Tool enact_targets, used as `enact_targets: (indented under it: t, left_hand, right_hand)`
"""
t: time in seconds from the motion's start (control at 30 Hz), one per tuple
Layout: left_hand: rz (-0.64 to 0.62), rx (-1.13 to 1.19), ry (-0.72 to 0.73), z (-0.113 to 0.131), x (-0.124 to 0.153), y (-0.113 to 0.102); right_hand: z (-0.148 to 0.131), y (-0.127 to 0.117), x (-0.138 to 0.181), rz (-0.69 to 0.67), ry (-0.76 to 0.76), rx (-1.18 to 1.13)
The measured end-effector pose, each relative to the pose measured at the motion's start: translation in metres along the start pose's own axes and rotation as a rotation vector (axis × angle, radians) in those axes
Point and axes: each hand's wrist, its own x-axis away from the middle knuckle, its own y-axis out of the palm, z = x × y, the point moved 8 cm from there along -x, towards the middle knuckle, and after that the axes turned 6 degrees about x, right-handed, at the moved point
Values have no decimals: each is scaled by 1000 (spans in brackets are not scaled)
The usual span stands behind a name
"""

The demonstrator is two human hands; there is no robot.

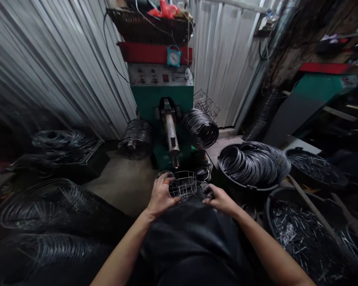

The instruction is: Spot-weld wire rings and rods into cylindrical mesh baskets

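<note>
Just below the centre of the frame, the left hand (162, 192) holds a rounded, silver-grey wire-grid basket (183, 184); beside it, the right hand (217, 197) has a narrow grip, its contents unclear. The basket's walls look already formed; remaining work doesn't show.

Dim overall; soft sheen on the grey corrugated metal wall (74, 51), deep shadow near left, edges stretched and blurred.

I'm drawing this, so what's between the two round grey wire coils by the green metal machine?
In the head view, a silver, tube-like metal arm sticks out from the machine between the left coil and the right coil.
</note>
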Motion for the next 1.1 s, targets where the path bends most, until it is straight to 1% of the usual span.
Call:
enact_targets:
  t: [0.03,0.1,0.13,0.17,0.23,0.3,0.37,0.47,0.53,0.67,0.73,0.9,1.1]
  left_hand:
    - [-13,-15,12,2,-1,6]
    - [-41,-45,19,5,-2,15]
    - [-58,-61,18,7,-3,19]
    - [-73,-76,16,8,-3,22]
    - [-98,-98,21,9,-2,27]
    - [-108,-107,28,10,-2,31]
    - [-102,-103,29,9,-1,33]
    - [-91,-90,20,6,0,34]
    - [-92,-76,5,4,1,33]
    - [-89,-38,-33,-3,1,30]
    - [-91,-21,-46,-7,1,29]
    - [-115,25,-73,-16,1,29]
    - [-113,86,-109,-30,-2,28]
  right_hand:
    - [-11,6,-10,-83,15,32]
    - [-23,18,-27,-178,41,95]
    - [-25,23,-34,-182,45,122]
    - [-25,27,-39,-157,39,146]
    - [-24,32,-45,-59,5,189]
    - [-22,37,-43,40,-42,223]
    - [-20,43,-39,66,-85,233]
    - [-18,52,-34,-14,-156,183]
    - [-20,54,-33,-78,-221,165]
    - [-30,55,-30,-192,-351,199]
    - [-34,56,-28,-227,-387,216]
    - [-34,63,-29,-227,-407,267]
    - [-35,69,-41,-207,-457,225]
